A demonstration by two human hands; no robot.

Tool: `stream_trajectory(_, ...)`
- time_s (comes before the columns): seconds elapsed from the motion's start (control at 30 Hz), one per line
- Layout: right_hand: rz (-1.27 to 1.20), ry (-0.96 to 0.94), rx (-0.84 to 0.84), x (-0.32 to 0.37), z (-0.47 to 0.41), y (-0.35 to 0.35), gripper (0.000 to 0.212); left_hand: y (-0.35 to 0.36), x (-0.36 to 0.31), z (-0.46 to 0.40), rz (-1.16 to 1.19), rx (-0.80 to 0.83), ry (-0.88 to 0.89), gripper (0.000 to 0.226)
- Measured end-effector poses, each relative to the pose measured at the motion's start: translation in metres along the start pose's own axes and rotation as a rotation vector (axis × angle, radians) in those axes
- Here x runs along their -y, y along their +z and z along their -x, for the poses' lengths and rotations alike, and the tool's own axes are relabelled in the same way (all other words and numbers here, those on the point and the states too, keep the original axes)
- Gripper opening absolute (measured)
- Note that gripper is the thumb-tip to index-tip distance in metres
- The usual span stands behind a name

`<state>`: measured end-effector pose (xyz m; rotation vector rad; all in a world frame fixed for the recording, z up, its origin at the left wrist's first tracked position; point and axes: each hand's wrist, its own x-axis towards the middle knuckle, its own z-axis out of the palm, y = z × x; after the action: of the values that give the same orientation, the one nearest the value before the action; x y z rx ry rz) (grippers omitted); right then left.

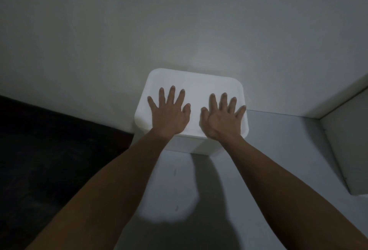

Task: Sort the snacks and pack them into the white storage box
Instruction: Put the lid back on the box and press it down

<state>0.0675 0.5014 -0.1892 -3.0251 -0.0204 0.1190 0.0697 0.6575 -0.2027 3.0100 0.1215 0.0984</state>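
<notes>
Presently: wall behind, pale grey floor [278, 150] below, dark surface [49, 160] at left, a pale ledge or panel [338, 130] at right. No counter in view.

White storage box [191, 150] standing on the floor, back edge against the wall, just beside the dark surface. Lid [195, 86] fitted on top, level. No snacks visible anywhere in the head view; contents of the box hidden by the lid.

Step in hand, as a judgement: either pressing the lid down to close the box, or bracing it prior to opening. Cannot tell which from this view alone. If closing: even downward pressure at both sides until the lid seats along its whole rim. If opening: shift of the fingertips to the lid edges, then a straight lift.

Left hand [169, 114]: flat, palm down on the left half of the lid, fingers straight and spread wide, gripping nothing.

Right hand [221, 118]: likewise flat on the right half, fingers spread, little finger near the right rim, gripping nothing.
</notes>
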Motion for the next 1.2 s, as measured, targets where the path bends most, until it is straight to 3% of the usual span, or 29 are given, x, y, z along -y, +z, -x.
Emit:
stream_trajectory(0.33, -0.031, 0.067, -0.062, 0.015, -0.040, -0.004, 0.066, -0.006, 0.023, -0.055, 0.018, 0.028, 0.070, 0.070)
stream_trajectory(0.6, -0.021, -0.033, -0.091, 0.018, -0.078, -0.002, 0.063, -0.002, 0.017, -0.088, -0.080, -0.027, 0.300, 0.073)
stream_trajectory(1.0, 0.026, -0.025, -0.171, 0.007, -0.085, -0.004, 0.061, 0.004, 0.026, -0.094, -0.051, -0.016, 0.300, 0.061)
stream_trajectory(1.1, -0.053, 0.110, -0.173, -0.012, -0.083, -0.008, 0.069, 0.006, 0.040, -0.093, -0.058, -0.132, 0.163, 0.069)
stream_trajectory(1.2, -0.168, 0.205, -0.134, -0.019, -0.081, -0.009, 0.081, 0.003, 0.047, -0.092, -0.071, -0.119, -0.044, 0.073)
